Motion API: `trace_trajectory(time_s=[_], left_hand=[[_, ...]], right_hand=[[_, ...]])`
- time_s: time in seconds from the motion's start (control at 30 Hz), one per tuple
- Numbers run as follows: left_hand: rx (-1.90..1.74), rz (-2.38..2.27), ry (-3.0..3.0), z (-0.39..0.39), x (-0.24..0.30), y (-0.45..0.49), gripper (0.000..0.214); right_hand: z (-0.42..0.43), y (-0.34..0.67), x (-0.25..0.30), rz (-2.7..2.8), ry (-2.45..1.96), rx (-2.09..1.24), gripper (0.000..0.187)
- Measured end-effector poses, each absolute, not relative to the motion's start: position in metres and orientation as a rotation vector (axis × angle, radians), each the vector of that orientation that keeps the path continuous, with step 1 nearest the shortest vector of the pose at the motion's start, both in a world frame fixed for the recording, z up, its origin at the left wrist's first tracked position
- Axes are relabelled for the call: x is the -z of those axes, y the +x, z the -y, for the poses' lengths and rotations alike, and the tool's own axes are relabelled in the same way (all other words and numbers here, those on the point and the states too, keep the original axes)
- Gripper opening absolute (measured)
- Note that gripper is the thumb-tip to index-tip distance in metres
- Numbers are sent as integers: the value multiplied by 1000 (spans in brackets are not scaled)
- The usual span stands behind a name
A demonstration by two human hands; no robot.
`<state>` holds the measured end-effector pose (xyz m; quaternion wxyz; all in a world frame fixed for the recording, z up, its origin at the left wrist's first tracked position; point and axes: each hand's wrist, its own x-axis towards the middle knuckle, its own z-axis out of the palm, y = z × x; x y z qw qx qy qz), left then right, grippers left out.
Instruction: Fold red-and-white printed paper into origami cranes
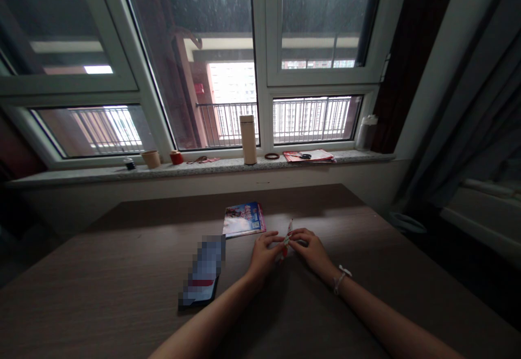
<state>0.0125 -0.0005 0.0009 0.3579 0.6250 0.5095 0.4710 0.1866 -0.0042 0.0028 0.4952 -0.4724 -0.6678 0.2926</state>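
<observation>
My left hand [262,255] and my right hand [310,249] meet over the brown table [122,272]. Both pinch a small folded paper piece [287,236], red and white, which stands upright between the fingertips. A thin bracelet sits on my right wrist. Just beyond my left hand lies a colourful printed packet [243,219], flat on the table. A phone [202,273] with a blurred screen lies to the left of my left forearm.
A stone windowsill [203,168] runs behind the table with a tall beige flask [248,139], a small cup [151,159], a red pot [176,157], scissors on red paper [308,156] and a jar [366,132]. Dark curtains hang at the right.
</observation>
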Motion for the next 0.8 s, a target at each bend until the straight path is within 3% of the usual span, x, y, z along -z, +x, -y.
trace_trajectory(time_s=[0.8], left_hand=[[-1238, -1260, 1569, -13, 3, 11, 9]], right_hand=[[4, 186, -3, 1587, -1140, -695, 18]])
